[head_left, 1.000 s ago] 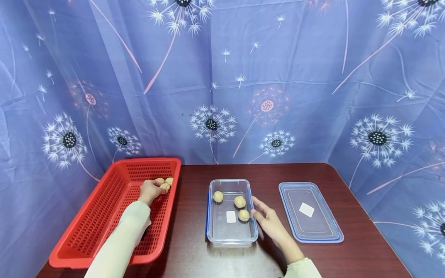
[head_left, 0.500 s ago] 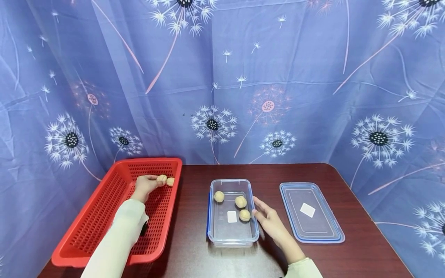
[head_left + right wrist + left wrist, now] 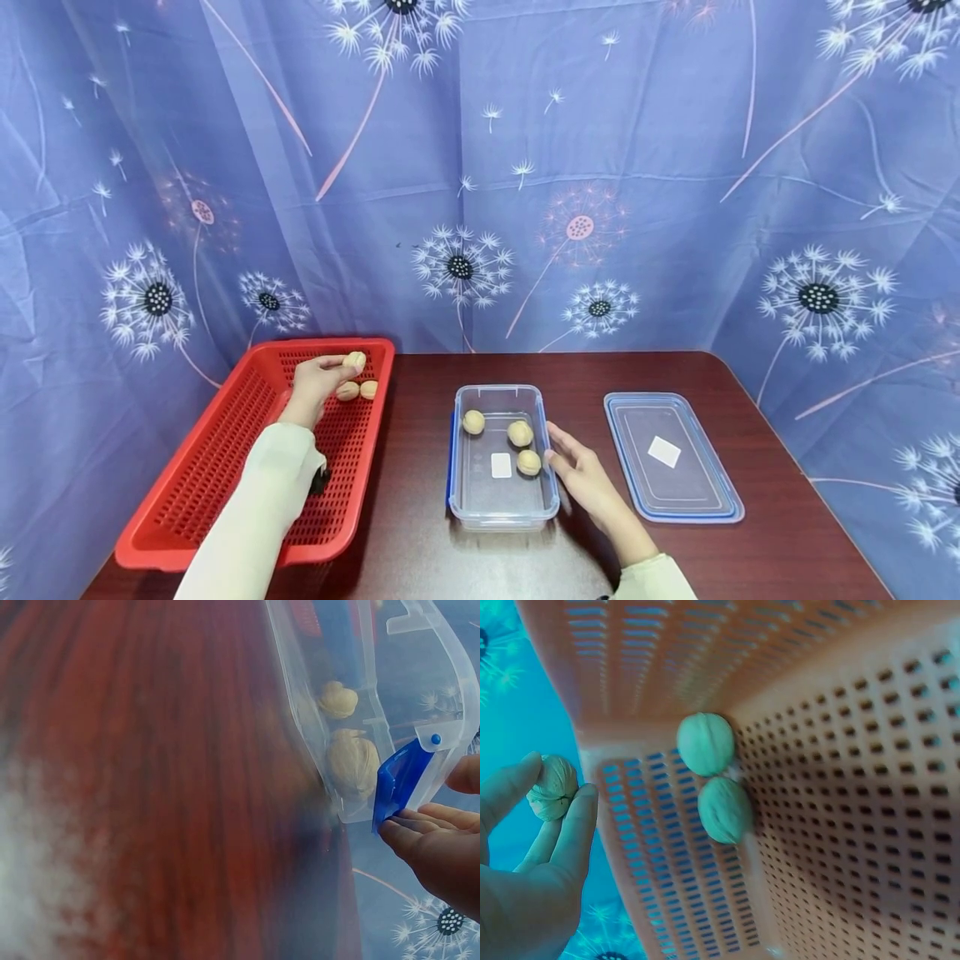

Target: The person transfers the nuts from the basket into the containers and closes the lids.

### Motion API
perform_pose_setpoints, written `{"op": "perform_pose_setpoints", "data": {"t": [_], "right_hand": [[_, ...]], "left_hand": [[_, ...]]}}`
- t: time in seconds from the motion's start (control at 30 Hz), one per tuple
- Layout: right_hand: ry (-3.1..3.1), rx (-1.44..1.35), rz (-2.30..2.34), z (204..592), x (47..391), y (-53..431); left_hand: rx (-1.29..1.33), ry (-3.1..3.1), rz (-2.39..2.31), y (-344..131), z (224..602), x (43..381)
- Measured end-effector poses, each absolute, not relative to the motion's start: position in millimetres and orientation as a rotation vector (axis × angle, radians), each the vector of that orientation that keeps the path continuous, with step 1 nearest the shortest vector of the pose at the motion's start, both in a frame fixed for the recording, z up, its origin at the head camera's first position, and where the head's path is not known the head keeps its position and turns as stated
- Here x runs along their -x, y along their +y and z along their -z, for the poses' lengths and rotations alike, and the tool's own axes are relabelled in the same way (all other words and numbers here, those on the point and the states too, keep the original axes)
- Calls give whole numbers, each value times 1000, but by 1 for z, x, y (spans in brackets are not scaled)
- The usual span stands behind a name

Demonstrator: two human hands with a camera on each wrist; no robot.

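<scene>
A red basket (image 3: pixel 225 475) is set at the left of the table (image 3: pixel 750 558), with a clear container (image 3: pixel 501 508) at the middle and its lid (image 3: pixel 678 492) lying apart to the right. Three walnuts (image 3: pixel 519 433) are held in the container, whose right wall is touched by the straight, relaxed fingers of the right hand (image 3: pixel 585 479). One walnut (image 3: pixel 354 361) is pinched in the fingertips of the left hand (image 3: pixel 315 383) above the basket's far corner, where two more walnuts (image 3: pixel 357 390) are left lying.

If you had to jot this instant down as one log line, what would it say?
left hand: pinches walnut above red basket | right hand: open, touching clear box | box holds three walnuts | lid off, beside box
</scene>
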State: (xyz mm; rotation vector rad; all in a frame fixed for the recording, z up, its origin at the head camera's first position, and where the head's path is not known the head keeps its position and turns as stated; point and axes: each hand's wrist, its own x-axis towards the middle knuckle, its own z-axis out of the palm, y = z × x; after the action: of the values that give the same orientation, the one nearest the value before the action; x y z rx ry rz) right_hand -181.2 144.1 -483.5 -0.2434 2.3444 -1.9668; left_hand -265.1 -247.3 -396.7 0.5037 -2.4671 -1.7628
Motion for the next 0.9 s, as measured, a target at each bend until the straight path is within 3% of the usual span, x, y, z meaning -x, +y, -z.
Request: {"op": "perform_pose_setpoints", "data": {"t": [0.9], "right_hand": [[2334, 262, 1980, 486, 182, 145]], "left_hand": [[-308, -2311, 1954, -191, 351, 249]]}}
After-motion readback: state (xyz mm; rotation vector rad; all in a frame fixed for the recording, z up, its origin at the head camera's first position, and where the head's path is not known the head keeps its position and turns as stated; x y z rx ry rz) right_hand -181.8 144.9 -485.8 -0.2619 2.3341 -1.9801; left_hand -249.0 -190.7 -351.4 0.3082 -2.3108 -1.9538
